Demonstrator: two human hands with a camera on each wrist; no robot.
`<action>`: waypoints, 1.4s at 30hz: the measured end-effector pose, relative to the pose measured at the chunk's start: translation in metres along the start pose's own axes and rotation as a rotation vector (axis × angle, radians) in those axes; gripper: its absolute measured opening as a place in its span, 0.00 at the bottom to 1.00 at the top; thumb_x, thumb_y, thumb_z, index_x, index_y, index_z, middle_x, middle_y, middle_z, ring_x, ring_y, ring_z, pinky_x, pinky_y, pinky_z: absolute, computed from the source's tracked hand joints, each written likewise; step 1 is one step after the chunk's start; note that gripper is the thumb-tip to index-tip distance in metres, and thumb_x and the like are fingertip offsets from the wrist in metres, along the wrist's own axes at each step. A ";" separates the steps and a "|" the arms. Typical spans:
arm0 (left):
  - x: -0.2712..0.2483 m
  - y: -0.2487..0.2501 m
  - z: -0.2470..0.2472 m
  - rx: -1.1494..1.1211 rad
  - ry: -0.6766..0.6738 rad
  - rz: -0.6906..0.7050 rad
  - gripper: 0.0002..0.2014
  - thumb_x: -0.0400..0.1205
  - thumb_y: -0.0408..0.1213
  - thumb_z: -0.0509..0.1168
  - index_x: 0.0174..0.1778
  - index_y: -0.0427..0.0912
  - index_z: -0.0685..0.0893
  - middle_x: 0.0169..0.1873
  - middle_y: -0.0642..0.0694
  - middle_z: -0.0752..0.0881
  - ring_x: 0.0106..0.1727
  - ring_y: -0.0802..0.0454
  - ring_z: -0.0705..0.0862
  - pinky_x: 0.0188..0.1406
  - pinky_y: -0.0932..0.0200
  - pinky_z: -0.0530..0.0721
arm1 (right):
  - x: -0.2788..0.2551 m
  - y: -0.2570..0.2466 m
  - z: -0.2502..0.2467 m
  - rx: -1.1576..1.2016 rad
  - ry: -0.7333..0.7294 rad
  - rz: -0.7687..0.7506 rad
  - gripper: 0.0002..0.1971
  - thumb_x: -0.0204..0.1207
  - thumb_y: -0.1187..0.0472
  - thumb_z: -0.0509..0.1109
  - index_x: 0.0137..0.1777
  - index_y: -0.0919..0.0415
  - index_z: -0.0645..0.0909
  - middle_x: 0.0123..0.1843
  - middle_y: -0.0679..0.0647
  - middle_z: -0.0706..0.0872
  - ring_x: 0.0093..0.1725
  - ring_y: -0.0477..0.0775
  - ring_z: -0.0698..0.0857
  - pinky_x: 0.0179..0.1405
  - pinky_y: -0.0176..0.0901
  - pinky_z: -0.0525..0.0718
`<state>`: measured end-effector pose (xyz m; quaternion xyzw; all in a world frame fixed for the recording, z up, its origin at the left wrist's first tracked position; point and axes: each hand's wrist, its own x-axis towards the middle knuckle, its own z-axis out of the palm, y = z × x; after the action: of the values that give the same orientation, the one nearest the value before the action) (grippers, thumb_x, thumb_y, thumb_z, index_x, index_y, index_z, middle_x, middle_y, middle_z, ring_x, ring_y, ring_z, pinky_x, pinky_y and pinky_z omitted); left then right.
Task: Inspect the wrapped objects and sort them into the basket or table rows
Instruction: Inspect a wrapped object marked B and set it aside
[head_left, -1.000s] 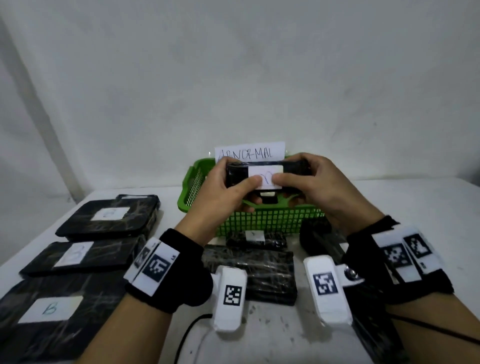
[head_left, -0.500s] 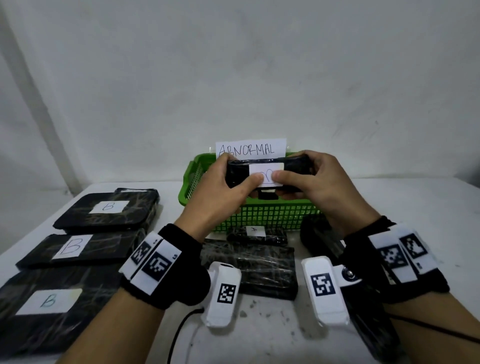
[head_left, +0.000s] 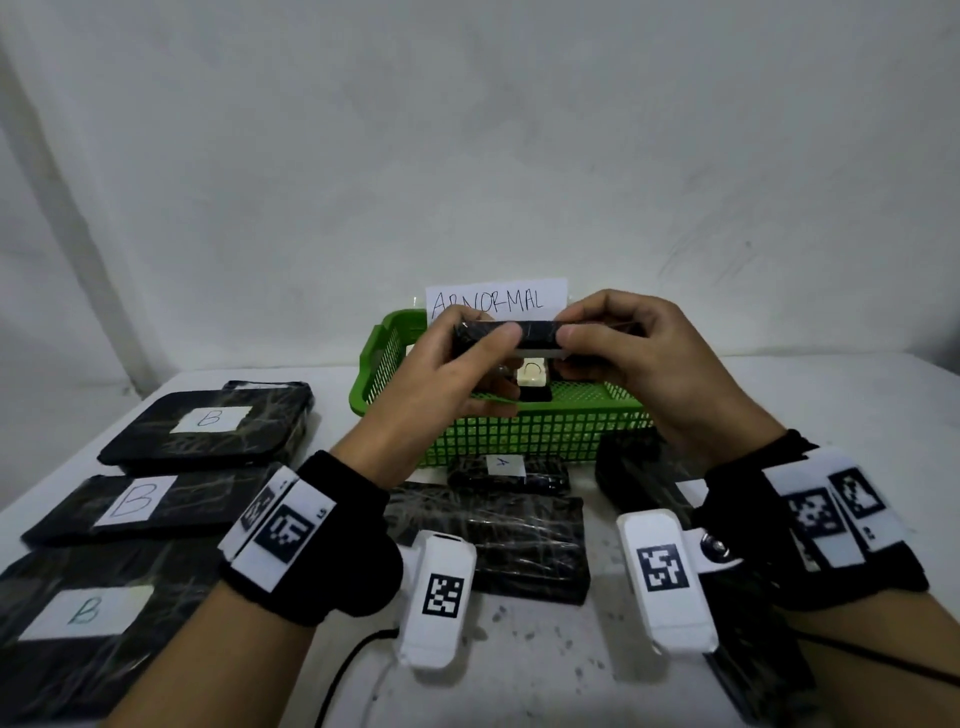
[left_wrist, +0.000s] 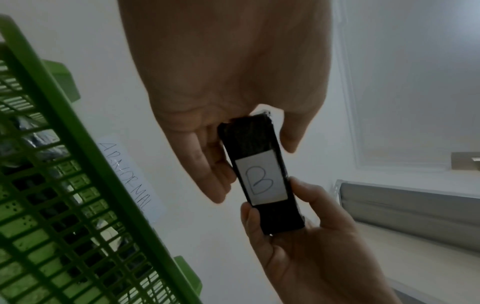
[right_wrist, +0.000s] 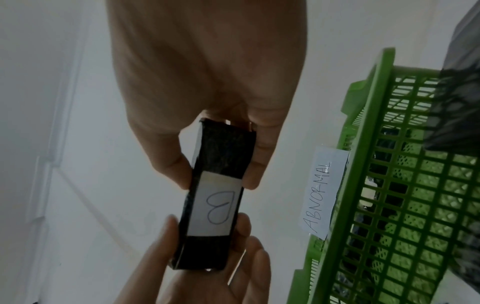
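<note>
A small black wrapped box (head_left: 537, 332) is held level over the green basket (head_left: 519, 436), one hand at each end. My left hand (head_left: 480, 335) pinches its left end between thumb and fingers. My right hand (head_left: 592, 332) pinches the right end the same way. In the head view a narrow black side faces me. The left wrist view shows the box (left_wrist: 259, 179) with a white label marked B. The same label shows on the box (right_wrist: 215, 205) in the right wrist view.
A paper sign reading ABNORMAL (head_left: 496, 301) stands at the basket's back; a wrapped item (head_left: 532, 376) lies inside. Three flat black packs marked B (head_left: 208, 431) (head_left: 140, 504) (head_left: 88, 613) line the table's left. A small pack marked A (head_left: 506, 467) and a larger one (head_left: 493, 535) lie before the basket.
Both hands have turned the box: its white label faced me before, and now faces away, leaving a black side towards me. The hands stay over the basket.
</note>
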<state>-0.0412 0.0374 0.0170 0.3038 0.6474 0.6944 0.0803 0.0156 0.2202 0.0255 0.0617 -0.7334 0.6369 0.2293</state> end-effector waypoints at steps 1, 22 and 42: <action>0.000 -0.001 0.001 0.002 0.028 0.014 0.12 0.84 0.41 0.67 0.58 0.36 0.79 0.51 0.37 0.89 0.44 0.45 0.89 0.47 0.49 0.92 | -0.001 -0.001 0.001 -0.015 0.020 -0.031 0.05 0.77 0.69 0.77 0.42 0.59 0.89 0.40 0.57 0.90 0.41 0.56 0.89 0.51 0.53 0.90; 0.003 -0.002 -0.003 -0.048 0.040 0.083 0.17 0.79 0.26 0.71 0.62 0.37 0.78 0.42 0.48 0.88 0.41 0.55 0.90 0.42 0.58 0.91 | -0.002 0.000 0.008 0.025 0.062 0.011 0.13 0.74 0.73 0.78 0.55 0.60 0.85 0.44 0.55 0.89 0.40 0.52 0.91 0.38 0.43 0.91; 0.006 0.000 -0.012 0.115 0.084 0.052 0.04 0.81 0.32 0.71 0.47 0.40 0.82 0.45 0.43 0.88 0.43 0.53 0.88 0.41 0.64 0.86 | -0.001 0.008 0.012 0.048 -0.042 0.041 0.03 0.78 0.65 0.76 0.48 0.63 0.85 0.46 0.57 0.90 0.47 0.49 0.90 0.49 0.45 0.90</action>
<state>-0.0525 0.0301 0.0194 0.2952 0.6808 0.6701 0.0173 0.0106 0.2096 0.0168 0.0655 -0.7236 0.6575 0.1995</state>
